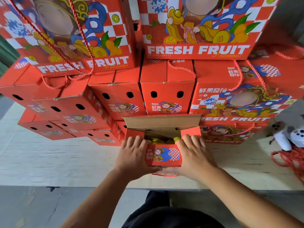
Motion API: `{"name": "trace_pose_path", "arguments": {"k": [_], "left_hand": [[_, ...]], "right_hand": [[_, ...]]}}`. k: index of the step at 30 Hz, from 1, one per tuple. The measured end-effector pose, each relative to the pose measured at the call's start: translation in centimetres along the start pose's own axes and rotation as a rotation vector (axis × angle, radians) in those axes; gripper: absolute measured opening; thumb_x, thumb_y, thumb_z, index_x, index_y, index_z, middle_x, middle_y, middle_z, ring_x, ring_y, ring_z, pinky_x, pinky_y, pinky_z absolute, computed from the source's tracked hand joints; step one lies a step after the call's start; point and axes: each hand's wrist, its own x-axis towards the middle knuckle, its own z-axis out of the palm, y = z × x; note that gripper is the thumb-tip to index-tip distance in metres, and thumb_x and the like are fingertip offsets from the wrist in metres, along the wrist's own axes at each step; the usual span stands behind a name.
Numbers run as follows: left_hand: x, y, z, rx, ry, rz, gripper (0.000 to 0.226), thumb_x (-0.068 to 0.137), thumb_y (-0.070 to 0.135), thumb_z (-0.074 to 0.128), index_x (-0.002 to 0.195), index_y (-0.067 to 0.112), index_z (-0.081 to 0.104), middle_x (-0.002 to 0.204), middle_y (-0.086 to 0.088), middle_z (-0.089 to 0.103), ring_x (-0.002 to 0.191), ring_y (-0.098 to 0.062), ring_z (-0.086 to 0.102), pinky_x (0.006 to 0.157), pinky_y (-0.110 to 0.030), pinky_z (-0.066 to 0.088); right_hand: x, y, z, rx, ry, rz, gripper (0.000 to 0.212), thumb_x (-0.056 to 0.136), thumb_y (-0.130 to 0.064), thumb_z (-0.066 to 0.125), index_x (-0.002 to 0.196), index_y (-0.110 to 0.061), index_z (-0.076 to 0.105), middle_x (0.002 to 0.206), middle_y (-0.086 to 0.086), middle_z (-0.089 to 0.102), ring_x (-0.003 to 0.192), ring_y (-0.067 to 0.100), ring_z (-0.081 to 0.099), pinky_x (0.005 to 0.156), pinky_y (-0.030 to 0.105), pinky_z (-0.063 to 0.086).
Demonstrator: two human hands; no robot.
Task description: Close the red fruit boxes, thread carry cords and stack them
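Note:
An open red fruit box (pixel 163 155) stands on the table in front of me, its brown far flap (pixel 162 122) up and yellow fruit (pixel 158 141) showing inside. My left hand (pixel 134 153) grips the box's left side, fingers curled over the top edge. On the right side my right hand (pixel 194 155) holds it the same way. A red cord (pixel 164 174) runs under the box's near edge, by my thumbs. Behind it rises a stack of closed red boxes (pixel 166 89), several with cords threaded.
A loose bundle of red cords (pixel 291 160) lies at the table's right, beside a white device (pixel 289 137). Pale table surface (pixel 57 155) stretches to the left. The table's front edge (pixel 82 186) runs below my wrists, with grey floor beneath.

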Motion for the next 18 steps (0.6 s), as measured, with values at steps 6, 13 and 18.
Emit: {"name": "trace_pose_path", "arguments": {"k": [6,13,18], "left_hand": [[1.1,1.1,0.7,-0.004,0.015,0.141,0.092,0.064,0.098,0.056,0.106,0.017,0.060,0.103,-0.001,0.056,0.086,-0.026,0.051,0.076,-0.042,0.046],[0.4,-0.1,0.6,-0.060,0.036,0.064,0.098,0.063,0.102,0.053,0.118,0.021,0.059,0.107,0.002,0.056,0.091,-0.022,0.049,0.081,-0.041,0.049],[-0.8,-0.7,1.3,-0.061,0.082,0.017,0.102,0.066,0.105,0.048,0.113,0.016,0.064,0.103,-0.001,0.057,0.090,-0.026,0.051,0.081,-0.045,0.048]], "right_hand": [[1.2,-3.4,0.6,-0.040,-0.084,-0.080,0.086,0.065,-0.077,0.070,0.123,-0.022,0.042,0.121,0.004,0.039,0.111,0.030,0.044,0.091,0.046,0.036],[0.9,-1.0,0.3,0.004,-0.007,-0.088,0.089,0.068,-0.093,0.048,0.125,-0.025,0.050,0.122,0.002,0.048,0.109,0.027,0.049,0.090,0.047,0.045],[0.5,-0.4,0.5,0.039,0.056,-0.060,0.104,0.065,-0.106,0.020,0.113,-0.022,0.057,0.112,0.002,0.054,0.099,0.026,0.052,0.086,0.047,0.045]]}}
